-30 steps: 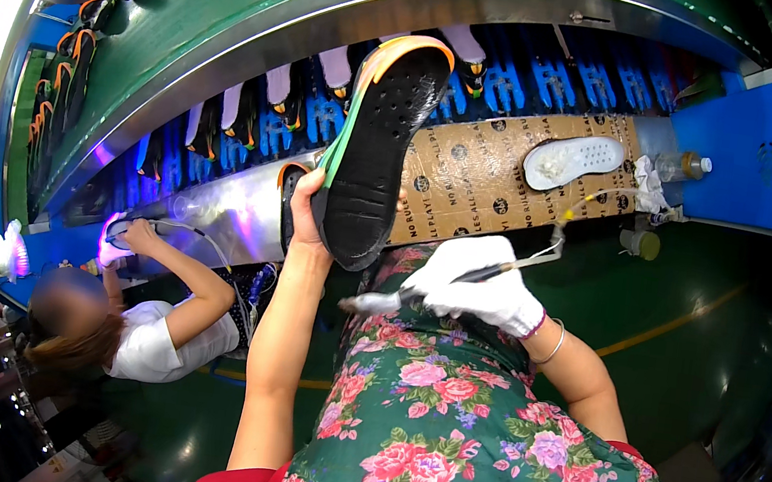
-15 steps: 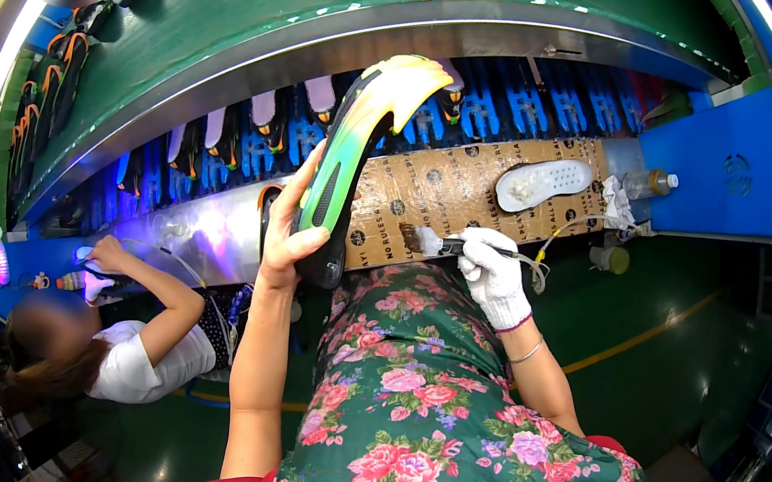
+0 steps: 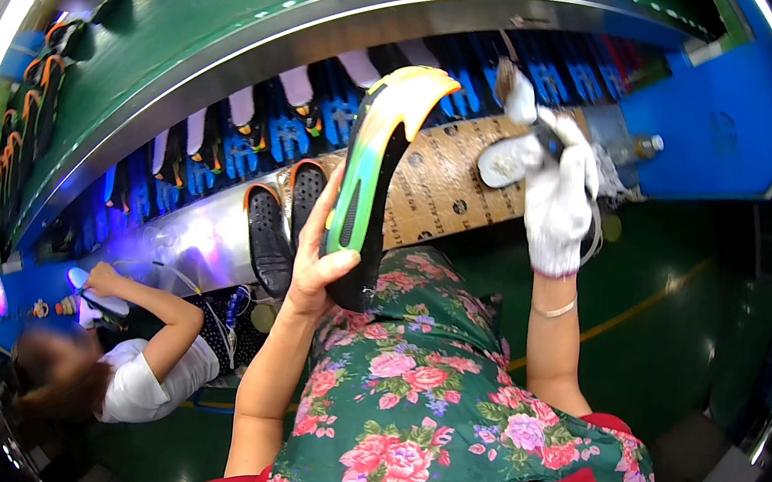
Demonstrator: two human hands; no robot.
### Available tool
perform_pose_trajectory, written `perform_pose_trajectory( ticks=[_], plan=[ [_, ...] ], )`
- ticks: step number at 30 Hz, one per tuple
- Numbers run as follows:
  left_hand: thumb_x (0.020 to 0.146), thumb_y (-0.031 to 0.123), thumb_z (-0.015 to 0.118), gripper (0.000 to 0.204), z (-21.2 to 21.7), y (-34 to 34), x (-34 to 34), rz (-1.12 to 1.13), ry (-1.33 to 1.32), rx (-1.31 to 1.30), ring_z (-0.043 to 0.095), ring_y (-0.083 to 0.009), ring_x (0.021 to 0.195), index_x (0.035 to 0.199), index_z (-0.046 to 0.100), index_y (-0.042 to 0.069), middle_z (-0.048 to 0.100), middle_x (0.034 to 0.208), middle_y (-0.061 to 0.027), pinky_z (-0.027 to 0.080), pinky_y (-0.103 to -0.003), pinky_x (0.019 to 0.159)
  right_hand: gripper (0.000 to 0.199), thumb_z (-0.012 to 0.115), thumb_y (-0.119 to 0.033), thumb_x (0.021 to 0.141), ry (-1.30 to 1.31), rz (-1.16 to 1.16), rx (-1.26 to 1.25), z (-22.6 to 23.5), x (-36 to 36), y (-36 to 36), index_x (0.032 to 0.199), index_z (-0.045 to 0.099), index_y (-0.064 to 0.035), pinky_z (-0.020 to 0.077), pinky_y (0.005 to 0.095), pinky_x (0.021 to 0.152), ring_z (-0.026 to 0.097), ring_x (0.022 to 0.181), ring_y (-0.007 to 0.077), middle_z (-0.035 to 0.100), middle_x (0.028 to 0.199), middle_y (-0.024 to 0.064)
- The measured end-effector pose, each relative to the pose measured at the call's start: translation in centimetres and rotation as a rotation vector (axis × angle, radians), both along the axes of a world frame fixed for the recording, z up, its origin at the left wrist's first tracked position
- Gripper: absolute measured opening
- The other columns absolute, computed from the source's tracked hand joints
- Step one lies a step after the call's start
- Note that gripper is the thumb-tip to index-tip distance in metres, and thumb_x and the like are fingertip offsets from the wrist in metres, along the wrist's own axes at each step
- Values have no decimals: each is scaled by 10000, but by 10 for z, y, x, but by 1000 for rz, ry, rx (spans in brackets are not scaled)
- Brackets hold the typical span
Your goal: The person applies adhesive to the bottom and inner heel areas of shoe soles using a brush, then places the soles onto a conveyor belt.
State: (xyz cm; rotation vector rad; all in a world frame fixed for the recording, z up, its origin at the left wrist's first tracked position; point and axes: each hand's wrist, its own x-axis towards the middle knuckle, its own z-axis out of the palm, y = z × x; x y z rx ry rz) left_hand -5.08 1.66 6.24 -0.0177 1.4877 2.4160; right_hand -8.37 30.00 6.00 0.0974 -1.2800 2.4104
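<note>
Left hand [image 3: 312, 275] pinches black-and-green curved, yellow-tipped shoe sole [image 3: 379, 154], long axis running forward; white-gloved right hand [image 3: 559, 203], well rightward, grips white, brown-bristled brush [image 3: 521, 101].

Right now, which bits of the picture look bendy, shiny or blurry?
In the head view, the steel edge bows; in the head view, purplish-white glare shines on the silvery bench; in the head view, the brush in the gloved right hand looks blurrier than the shoe sole.

Shiny bench [image 3: 199, 235] – cardboard sheet [image 3: 435, 194], white sole [image 3: 504, 162] on it, two black soles [image 3: 267, 238]
</note>
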Motion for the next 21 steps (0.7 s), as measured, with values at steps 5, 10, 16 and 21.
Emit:
perform_pose_trajectory(
  ticks=[5,10,16,21],
  plan=[
    [735,315,800,1122,-5,36,27,-196,-32,21,490,-215,1318,1619,158,59,395,1543,-121,374,-358,1122,457,462,-241,1075,24,78,237,22,-32,10,1394,465,86,490,469,1059,625,1187,314,587,1346,210],
    [772,256,804,1118,-12,48,42,-404,9,-38,255,-251,1502,1615,108,22,225,1641,-160,188,-379,1216,399,535,-211,1046,-48,251,115,22,-18,-9,1347,555,50,599,340,848,728,976,246,675,1222,153],
    [869,305,704,908,5,42,26,-436,160,-192,305,-304,1468,1592,236,17,308,1558,-190,229,-436,1198,352,520,-139,1028,-170,213,102,6,-3,-6,1317,592,48,588,316,853,722,958,210,686,1202,135],
    [903,364,673,821,44,63,11,-425,654,-726,238,-408,1456,1563,318,26,246,1571,-245,195,-492,1193,327,513,-118,1027,-174,173,160,11,-2,-13,1294,619,39,579,295,850,717,953,190,695,1184,116]
  ],
)
